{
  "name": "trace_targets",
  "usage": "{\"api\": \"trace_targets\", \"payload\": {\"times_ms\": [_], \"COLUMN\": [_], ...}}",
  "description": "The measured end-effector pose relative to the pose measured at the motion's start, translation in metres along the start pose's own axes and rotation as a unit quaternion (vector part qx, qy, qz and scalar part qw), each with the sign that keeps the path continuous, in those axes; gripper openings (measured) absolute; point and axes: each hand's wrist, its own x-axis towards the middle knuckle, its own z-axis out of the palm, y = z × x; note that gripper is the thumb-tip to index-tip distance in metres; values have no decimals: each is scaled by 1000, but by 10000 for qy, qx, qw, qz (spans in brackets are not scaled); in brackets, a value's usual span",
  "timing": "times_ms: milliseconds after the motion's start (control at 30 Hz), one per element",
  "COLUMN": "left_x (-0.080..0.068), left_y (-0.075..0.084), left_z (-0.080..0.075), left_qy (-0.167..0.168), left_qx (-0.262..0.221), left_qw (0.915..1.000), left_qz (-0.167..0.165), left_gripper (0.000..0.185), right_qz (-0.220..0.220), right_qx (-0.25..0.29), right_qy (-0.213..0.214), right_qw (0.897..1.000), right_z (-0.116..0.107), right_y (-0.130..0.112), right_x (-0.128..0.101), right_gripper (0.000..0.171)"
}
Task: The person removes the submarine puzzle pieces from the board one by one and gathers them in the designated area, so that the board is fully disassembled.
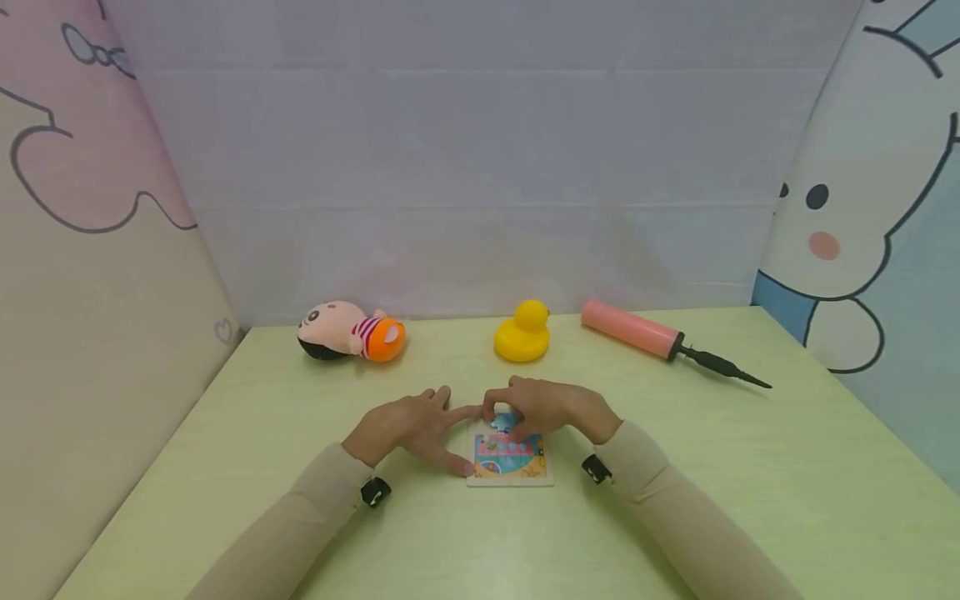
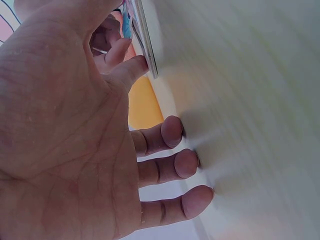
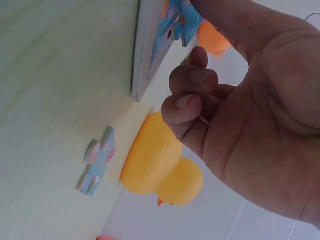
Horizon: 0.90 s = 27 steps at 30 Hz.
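Observation:
A small square puzzle board (image 1: 517,467) with a colourful picture lies flat on the pale green table (image 1: 675,467). My left hand (image 1: 438,429) rests beside it with fingers spread. Its thumb (image 2: 131,70) touches the board's left edge (image 2: 145,42), and the other fingertips (image 2: 187,162) press on the table. My right hand (image 1: 528,412) hovers over the board's far edge and pinches a blue puzzle piece (image 3: 181,22) against the board (image 3: 145,55). In the right wrist view a second, loose puzzle piece (image 3: 97,162) lies on the table just beyond the board.
At the back of the table lie a plush doll (image 1: 348,332) on the left, a yellow rubber duck (image 1: 523,332) in the middle and a pink hand pump (image 1: 652,335) on the right. Cartoon-printed walls close in the left, right and back sides.

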Motion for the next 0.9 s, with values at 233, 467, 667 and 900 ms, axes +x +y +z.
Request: {"api": "trace_targets", "payload": {"times_ms": [233, 467, 667, 900], "left_x": [0, 1, 0, -1], "left_y": [1, 0, 0, 0], "left_z": [1, 0, 0, 1], "left_qy": [6, 5, 61, 178], "left_qx": [-26, -76, -24, -15], "left_qw": [10000, 10000, 9999, 9997], "left_qz": [28, 28, 79, 170], "left_gripper": [92, 92, 91, 90], "right_qz": [7, -503, -598, -750], "right_qx": [-70, 106, 418, 813], "right_qy": [84, 196, 165, 73], "right_qw": [9999, 9985, 9972, 9938], "right_z": [0, -5, -11, -21], "right_y": [0, 1, 5, 13], "right_x": [0, -3, -7, -18], "right_gripper": [30, 25, 23, 18]}}
